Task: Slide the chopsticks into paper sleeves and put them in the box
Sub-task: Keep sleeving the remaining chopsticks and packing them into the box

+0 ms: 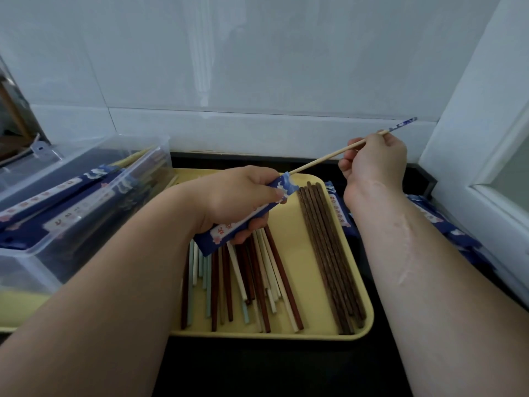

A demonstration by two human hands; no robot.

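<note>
The left hand (240, 196) is above the middle of the yellow tray (297, 247). Its fingers are curled around a blue paper sleeve (246, 214), and the thumb presses near the open end. The right hand (375, 160) is above the far right corner of the tray and pinches a pale chopstick (326, 156) (its top end has a blue and white pattern). The thin tip of this chopstick is at the mouth of the sleeve; it seems to be just entering, but I cannot see this clearly. On the right part of the tray, dark brown chopsticks (329, 253) lie side by side. On the left part lies a mixed heap of red, white and light green chopsticks (252, 285). Left of the tray stands a clear plastic box (37, 245) which holds sleeved chopsticks (57, 190). Right of the tray, more blue sleeves (340, 213) lie on the dark counter (286, 368).
</note>
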